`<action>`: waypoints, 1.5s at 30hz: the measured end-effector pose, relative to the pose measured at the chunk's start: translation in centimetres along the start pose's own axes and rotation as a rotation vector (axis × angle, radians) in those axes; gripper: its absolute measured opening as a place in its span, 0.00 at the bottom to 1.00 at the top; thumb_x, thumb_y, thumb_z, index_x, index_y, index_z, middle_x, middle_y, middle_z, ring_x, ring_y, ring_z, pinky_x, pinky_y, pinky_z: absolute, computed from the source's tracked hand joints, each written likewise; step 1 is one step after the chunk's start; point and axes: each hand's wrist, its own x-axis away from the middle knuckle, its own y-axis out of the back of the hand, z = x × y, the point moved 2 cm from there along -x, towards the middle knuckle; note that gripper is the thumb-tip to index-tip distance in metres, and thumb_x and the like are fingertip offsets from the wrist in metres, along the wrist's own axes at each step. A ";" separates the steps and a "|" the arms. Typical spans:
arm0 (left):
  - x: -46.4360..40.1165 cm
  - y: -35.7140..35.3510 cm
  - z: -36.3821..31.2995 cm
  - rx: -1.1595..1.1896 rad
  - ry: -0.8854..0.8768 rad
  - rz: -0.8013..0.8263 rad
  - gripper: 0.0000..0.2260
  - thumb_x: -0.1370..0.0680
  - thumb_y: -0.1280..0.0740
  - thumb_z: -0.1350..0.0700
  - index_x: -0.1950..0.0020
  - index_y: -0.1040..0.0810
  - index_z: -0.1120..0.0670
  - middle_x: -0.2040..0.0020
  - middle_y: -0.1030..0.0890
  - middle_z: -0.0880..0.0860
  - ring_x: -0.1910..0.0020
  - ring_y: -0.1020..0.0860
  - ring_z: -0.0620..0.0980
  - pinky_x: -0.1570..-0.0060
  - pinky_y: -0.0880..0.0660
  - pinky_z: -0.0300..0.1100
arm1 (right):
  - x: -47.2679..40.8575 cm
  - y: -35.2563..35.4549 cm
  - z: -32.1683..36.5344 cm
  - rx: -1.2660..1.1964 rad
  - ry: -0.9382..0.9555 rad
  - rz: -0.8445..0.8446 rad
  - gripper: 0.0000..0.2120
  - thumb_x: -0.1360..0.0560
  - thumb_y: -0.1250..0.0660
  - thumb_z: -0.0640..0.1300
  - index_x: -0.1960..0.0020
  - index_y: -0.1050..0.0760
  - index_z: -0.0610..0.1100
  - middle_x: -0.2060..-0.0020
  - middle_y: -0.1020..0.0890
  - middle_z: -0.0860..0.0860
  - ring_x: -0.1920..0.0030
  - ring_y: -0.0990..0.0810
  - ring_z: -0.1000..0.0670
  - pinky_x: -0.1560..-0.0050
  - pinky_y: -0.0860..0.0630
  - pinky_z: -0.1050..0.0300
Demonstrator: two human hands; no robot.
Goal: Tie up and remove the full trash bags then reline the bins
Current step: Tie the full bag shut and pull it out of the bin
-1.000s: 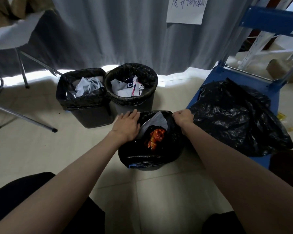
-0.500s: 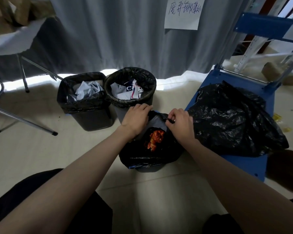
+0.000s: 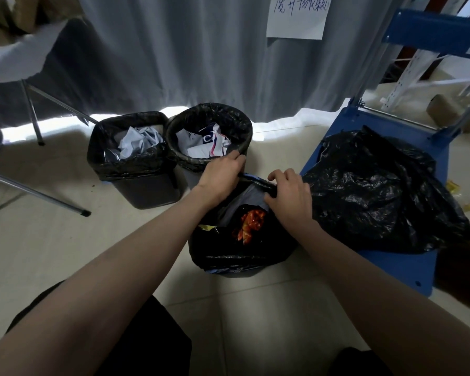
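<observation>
A pale tiled floor [image 3: 52, 240] is spreading before a grey curtain [image 3: 187, 55] that is carrying a handwritten paper notice [image 3: 296, 16] at upper centre. At frame centre, the nearest bin [image 3: 239, 271] is sitting lined with a full black trash bag [image 3: 228, 256] showing orange wrappers [image 3: 248, 225]. Both hands are curling over the bag's far rim: the left hand [image 3: 221, 173] is gripping the bunched edge, and the right hand [image 3: 289, 195] is pinching the same edge just beside it. Behind, a square bin [image 3: 141, 183] and a round bin [image 3: 209, 131] are standing side by side, touching, both lined and holding crumpled paper. At right, loose black bags [image 3: 377, 191] are lying heaped on a blue cart [image 3: 404, 267].
</observation>
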 end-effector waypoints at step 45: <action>10.5 -0.1 -7.4 0.245 -0.100 0.411 0.09 0.33 0.22 0.53 0.57 0.19 0.50 0.61 0.23 0.44 0.59 0.26 0.45 0.67 0.37 0.35 | 7.0 3.7 -1.7 -0.399 -0.485 0.352 0.29 0.28 0.27 0.42 0.34 0.37 0.38 0.39 0.27 0.38 0.43 0.21 0.37 0.43 0.22 0.39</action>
